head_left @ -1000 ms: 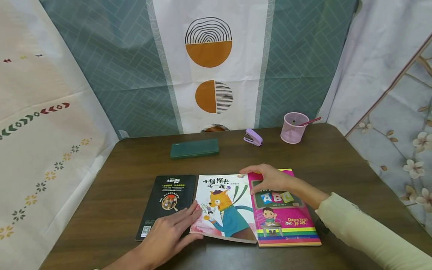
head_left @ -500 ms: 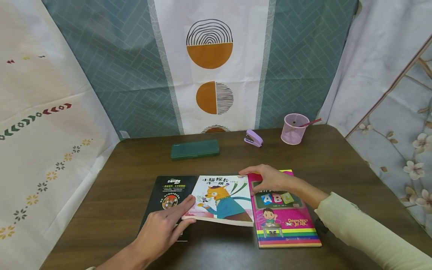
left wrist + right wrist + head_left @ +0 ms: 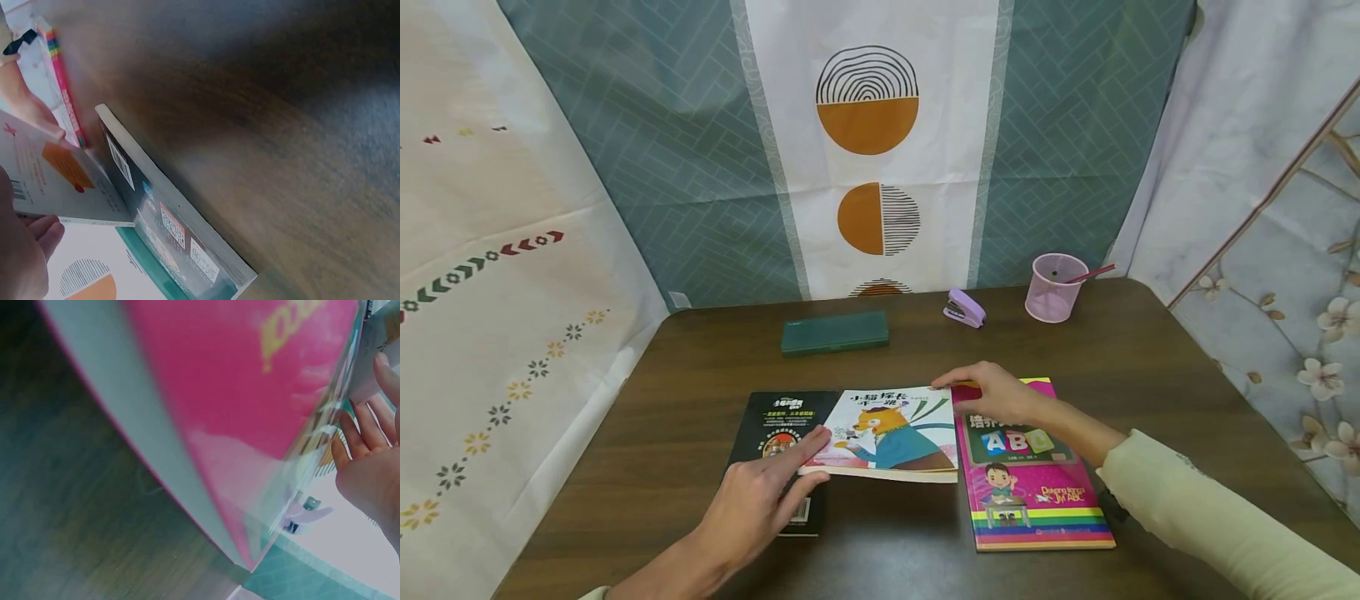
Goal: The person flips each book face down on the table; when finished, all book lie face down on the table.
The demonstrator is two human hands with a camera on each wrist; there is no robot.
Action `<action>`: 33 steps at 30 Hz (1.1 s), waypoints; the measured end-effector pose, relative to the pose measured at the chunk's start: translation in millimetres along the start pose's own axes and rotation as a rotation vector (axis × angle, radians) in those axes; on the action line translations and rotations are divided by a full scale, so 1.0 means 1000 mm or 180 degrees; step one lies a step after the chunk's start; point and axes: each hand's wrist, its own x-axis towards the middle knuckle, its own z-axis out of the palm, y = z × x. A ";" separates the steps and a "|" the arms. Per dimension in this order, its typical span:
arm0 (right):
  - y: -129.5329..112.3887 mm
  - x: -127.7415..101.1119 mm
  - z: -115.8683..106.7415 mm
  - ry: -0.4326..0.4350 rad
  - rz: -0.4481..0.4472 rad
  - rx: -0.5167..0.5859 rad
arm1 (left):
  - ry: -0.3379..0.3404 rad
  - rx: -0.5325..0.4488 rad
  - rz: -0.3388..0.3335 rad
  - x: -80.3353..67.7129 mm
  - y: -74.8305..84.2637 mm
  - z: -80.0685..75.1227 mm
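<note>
Three books sit side by side on the brown bench [image 3: 1150, 367]: a black book [image 3: 775, 425] on the left, a cat picture book [image 3: 891, 433] in the middle, and a pink ABC book [image 3: 1037, 492] on the right. The cat picture book is tipped up, near edge raised off the bench and far edge down. The left hand [image 3: 760, 500] has its fingers slid under the book's near left corner with the thumb on the cover, so it's pinching that corner, and the heel of the hand rests over the black book. The right hand [image 3: 1000, 393] lies on the top of the pink ABC book, fingers fairly straight, fingertips touching the far right corner of the cat picture book.

Further back there's a pink mesh pen cup [image 3: 1055, 287] with a red pen [image 3: 1090, 272] poking out of it at a slant, and something small and dark down inside that's too tiny to make out. Just left of it is a purple stapler [image 3: 963, 307], and further left a closed green pencil case [image 3: 835, 332], so its contents can't be seen.
</note>
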 end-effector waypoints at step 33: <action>-0.045 0.000 -0.023 0.1297 -0.0171 0.0589 | 0.0664 -0.0471 -0.0184 0.019 -0.004 -0.028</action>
